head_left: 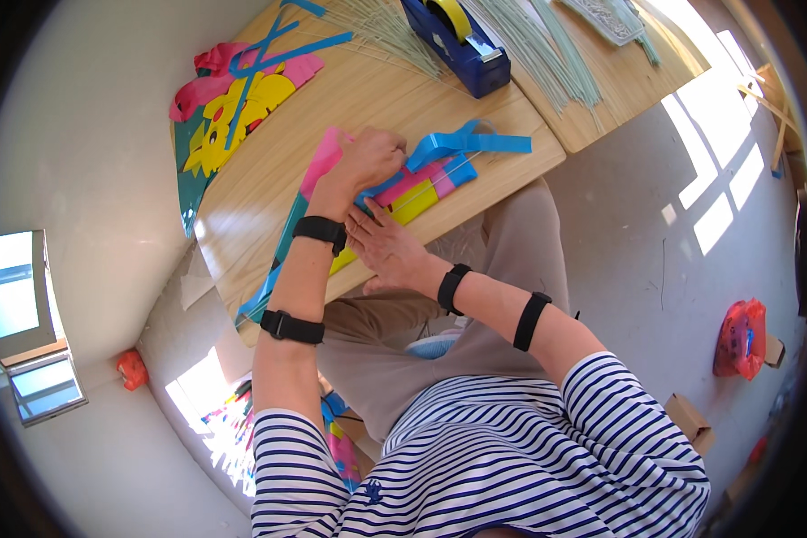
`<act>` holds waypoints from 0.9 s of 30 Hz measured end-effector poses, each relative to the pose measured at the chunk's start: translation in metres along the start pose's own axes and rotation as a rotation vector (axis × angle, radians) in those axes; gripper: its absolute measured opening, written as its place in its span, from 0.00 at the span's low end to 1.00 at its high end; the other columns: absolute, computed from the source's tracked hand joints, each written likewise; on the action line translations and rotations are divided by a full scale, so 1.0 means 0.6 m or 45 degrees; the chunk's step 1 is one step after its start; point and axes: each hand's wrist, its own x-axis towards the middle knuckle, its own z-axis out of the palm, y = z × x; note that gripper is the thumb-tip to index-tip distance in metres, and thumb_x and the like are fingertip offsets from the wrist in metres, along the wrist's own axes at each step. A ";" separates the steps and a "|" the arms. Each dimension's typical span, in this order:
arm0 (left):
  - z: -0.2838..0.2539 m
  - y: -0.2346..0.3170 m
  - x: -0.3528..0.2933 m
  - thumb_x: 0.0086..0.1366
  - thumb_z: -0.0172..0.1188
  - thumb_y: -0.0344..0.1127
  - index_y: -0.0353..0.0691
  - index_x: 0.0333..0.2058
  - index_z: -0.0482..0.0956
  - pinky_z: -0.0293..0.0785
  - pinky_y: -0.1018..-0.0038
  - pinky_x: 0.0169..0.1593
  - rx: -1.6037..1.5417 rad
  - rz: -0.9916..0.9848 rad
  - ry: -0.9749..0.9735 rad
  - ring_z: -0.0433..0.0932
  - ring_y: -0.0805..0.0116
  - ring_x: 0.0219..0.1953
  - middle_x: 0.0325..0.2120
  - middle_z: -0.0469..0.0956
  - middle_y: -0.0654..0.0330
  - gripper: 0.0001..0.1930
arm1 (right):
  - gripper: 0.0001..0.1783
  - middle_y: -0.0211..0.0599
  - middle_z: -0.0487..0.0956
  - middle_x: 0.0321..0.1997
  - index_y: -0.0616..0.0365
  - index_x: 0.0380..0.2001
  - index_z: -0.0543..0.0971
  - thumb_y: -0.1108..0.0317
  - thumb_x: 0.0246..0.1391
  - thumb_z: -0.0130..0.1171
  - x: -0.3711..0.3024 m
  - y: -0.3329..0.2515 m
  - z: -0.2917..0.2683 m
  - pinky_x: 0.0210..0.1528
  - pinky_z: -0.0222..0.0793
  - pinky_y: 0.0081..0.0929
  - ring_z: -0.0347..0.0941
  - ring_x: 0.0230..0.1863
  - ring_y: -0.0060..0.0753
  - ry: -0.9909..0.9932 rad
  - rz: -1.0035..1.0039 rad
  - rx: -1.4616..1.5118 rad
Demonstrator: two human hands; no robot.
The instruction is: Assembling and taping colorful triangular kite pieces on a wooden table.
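My left hand point(368, 163) is curled closed around a glossy blue ribbon point(498, 143), whose loop and loose end stretch to the right over the table. Below it my right hand point(390, 244) lies flat with its fingers apart, pressing on a layered sheet point(412, 203) of thin coloured material in pink, yellow, blue and teal. A thin pale rod runs along this sheet near the table's front edge. The sheet's pink end point(325, 160) sticks out beyond my left wrist, and my hands cover its middle.
A dark blue tape dispenser point(462, 49) stands at the table's point(269, 193) back. Thin pale rods point(542, 54) lie behind and beside it, near a clear tray point(605, 18). A yellow, pink and teal cutout point(233, 112) with blue strips lies at the left. A red bag point(741, 339) sits on the floor.
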 end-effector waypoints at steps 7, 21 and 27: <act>0.000 0.002 0.005 0.58 0.56 0.29 0.37 0.39 0.85 0.78 0.51 0.47 -0.552 0.012 0.006 0.84 0.50 0.41 0.37 0.86 0.49 0.12 | 0.69 0.52 0.52 0.83 0.64 0.76 0.60 0.24 0.42 0.66 0.000 0.000 0.000 0.83 0.32 0.57 0.40 0.85 0.52 -0.004 -0.010 -0.034; -0.012 0.022 0.020 0.50 0.67 0.27 0.35 0.34 0.83 0.77 0.70 0.38 -0.616 -0.001 -0.086 0.80 0.69 0.32 0.28 0.82 0.60 0.10 | 0.64 0.49 0.61 0.79 0.62 0.73 0.66 0.22 0.45 0.62 -0.002 0.002 0.002 0.83 0.31 0.60 0.45 0.83 0.54 0.046 -0.017 -0.076; -0.015 0.019 0.019 0.55 0.67 0.26 0.37 0.42 0.81 0.77 0.73 0.41 -1.359 0.052 -0.062 0.81 0.73 0.37 0.32 0.82 0.63 0.14 | 0.64 0.51 0.53 0.83 0.61 0.72 0.69 0.22 0.42 0.63 0.000 0.000 0.004 0.83 0.29 0.59 0.37 0.85 0.55 -0.025 -0.032 -0.045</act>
